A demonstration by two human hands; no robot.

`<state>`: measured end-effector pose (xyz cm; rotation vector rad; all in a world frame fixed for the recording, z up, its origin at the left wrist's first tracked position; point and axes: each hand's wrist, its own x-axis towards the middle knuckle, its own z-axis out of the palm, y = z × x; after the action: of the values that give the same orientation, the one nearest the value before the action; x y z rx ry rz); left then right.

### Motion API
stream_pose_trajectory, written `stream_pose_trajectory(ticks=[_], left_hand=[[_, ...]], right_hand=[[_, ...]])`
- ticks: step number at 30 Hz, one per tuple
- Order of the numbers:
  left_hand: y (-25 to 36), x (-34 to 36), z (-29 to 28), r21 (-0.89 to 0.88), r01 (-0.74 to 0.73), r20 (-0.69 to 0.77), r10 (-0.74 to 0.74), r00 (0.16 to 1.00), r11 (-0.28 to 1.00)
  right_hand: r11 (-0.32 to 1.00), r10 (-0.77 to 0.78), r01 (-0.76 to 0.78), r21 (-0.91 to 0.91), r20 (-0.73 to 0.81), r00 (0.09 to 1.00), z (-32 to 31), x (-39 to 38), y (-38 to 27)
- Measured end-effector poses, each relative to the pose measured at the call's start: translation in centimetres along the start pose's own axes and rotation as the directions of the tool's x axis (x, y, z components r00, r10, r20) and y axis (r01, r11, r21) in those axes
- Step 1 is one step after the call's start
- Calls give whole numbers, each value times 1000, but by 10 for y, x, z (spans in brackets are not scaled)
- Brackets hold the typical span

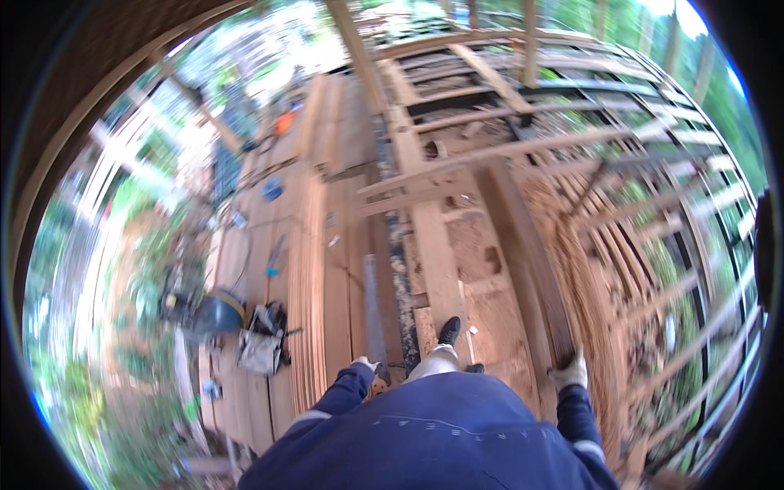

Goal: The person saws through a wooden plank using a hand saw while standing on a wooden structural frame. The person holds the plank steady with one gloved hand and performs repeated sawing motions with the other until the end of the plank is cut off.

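My right hand [572,372], in a pale glove, is closed on the edge of a long brown plank [531,261]. The plank runs away from me along the right side of the boards I stand over. My left hand [366,363], also pale-gloved, is low beside my left leg, next to a small dark thing [382,374]. Blur hides its fingers, and I cannot tell whether it holds that thing. One dark shoe [449,330] rests on a light board between my hands.
A stack of long boards [307,294] lies to my left. Past it are a grey bag [263,339], a dark round-bodied machine [216,314] and a blue-handled tool [273,260]. Open wooden framing [653,212] with gaps spreads to the right. Upright posts [356,53] stand ahead.
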<state>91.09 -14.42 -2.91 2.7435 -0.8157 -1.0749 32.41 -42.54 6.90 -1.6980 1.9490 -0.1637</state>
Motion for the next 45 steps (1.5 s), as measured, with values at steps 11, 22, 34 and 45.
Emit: stream_pose_trajectory(ticks=[11,22,34,45], left_hand=[[47,14,-43,255,-193,7,197,980,948],[141,65,-117,164,-362,102,349,932,918],[75,141,-124,187,-237,96,223,970,953],[124,209,-164,203,-181,21,180,983,962]], right_hand=[[981,182,-171,-87,148,972,-35,-47,50],[983,158,-145,-111,116,981,-27,-37,41],[947,251,-215,-237,137,958,-37,-9,-22],[995,62,-50,-83,140,988,-45,100,-185]])
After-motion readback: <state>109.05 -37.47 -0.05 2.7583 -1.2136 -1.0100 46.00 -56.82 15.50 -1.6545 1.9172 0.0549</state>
